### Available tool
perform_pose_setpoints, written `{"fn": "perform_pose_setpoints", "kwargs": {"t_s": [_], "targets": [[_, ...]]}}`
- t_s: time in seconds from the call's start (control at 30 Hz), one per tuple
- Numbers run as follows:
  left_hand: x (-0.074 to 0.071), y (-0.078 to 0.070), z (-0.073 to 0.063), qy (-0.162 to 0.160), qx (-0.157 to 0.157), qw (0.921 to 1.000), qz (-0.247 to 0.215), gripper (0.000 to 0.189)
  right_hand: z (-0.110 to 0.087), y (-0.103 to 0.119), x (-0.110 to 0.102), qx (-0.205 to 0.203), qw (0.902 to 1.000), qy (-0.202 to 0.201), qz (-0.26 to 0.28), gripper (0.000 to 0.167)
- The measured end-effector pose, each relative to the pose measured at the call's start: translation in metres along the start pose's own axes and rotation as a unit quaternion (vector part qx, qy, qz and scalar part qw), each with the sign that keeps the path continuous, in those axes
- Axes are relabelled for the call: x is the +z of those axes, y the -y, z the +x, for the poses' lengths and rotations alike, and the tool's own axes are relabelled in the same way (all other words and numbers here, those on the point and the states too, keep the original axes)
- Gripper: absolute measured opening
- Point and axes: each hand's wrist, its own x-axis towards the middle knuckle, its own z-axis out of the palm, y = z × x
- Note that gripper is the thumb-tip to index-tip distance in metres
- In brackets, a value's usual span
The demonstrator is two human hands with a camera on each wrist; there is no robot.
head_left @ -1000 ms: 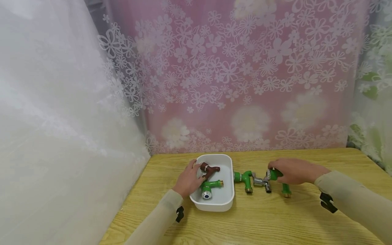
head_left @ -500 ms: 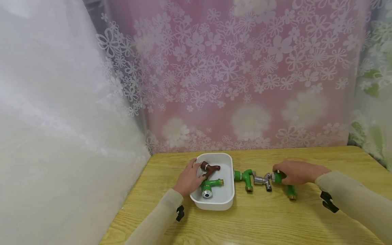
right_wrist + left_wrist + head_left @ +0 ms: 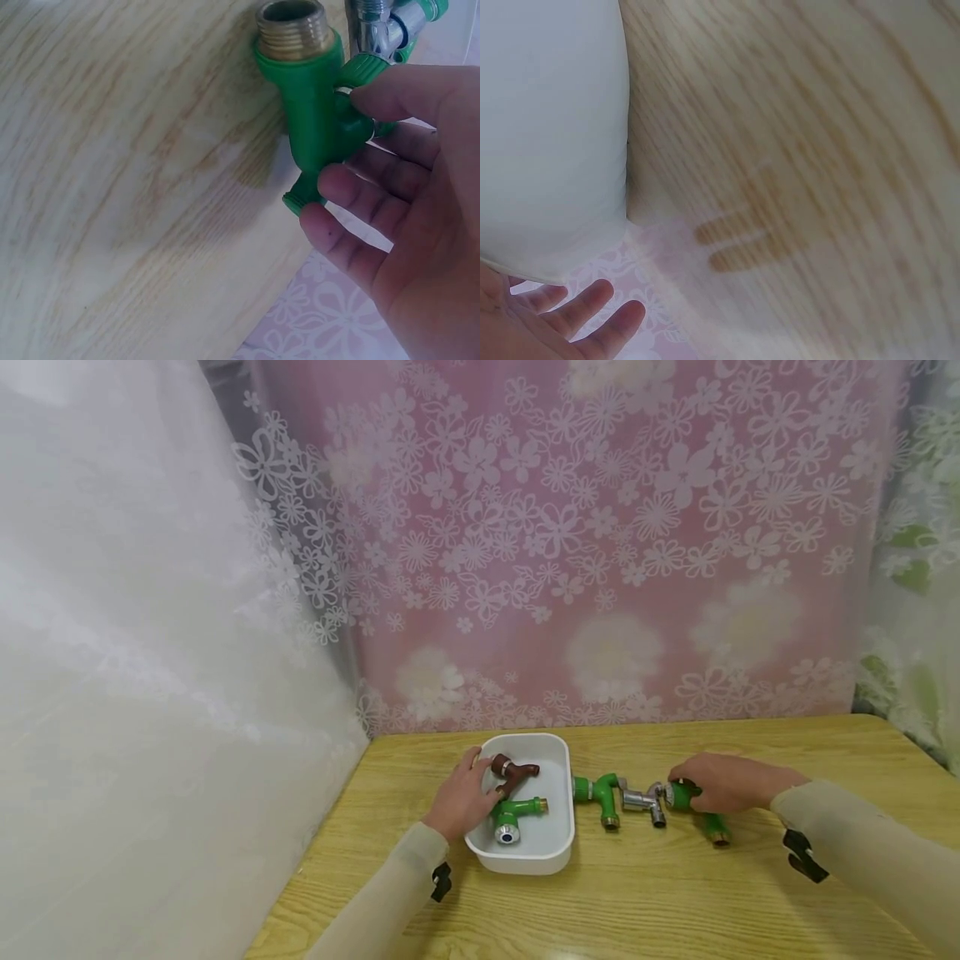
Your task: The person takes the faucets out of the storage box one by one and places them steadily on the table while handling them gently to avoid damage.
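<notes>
In the head view, my left hand (image 3: 461, 797) rests across the left rim of a white plastic tub (image 3: 555, 860), its thumb reaching inside. The left wrist view shows loosely extended fingers (image 3: 585, 311) beyond the rim. A brown tap (image 3: 517, 774) and a green tap with a chrome-coloured end (image 3: 510, 814) lie in the tub. To the right, my right hand (image 3: 731, 781) holds another green tap (image 3: 311, 112) between thumb and fingers on the table. Its brass threaded end points away from the palm. A chrome tap (image 3: 637, 800) lies left of that hand.
One more green tap (image 3: 603, 793) lies between the tub and the chrome tap, all in a row on the wood-grain table (image 3: 600, 910). A pink floral curtain (image 3: 600, 568) hangs behind the table, and white sheeting (image 3: 150, 693) hangs along the left.
My right hand and the green tap it holds have shifted slightly right, mostly in the first half second. The left hand and the tub have stayed put.
</notes>
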Motion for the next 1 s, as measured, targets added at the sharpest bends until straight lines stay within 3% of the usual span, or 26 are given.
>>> {"fn": "perform_pose_setpoints", "kwargs": {"t_s": [0.23, 0.73, 1.0], "targets": [[0.000, -0.001, 0.001, 0.003, -0.001, 1.0000, 0.001, 0.059, 0.001, -0.005, 0.007, -0.008, 0.9995, -0.023, -0.018, 0.037], [-0.002, -0.003, -0.001, 0.002, -0.002, 1.0000, -0.004, 0.059, -0.007, -0.004, 0.014, 0.018, 0.9984, -0.041, -0.036, 0.050], [-0.001, -0.003, 0.000, -0.002, -0.004, 1.0000, -0.008, 0.061, -0.005, -0.002, 0.017, 0.012, 0.9978, -0.049, -0.043, 0.047]]}}
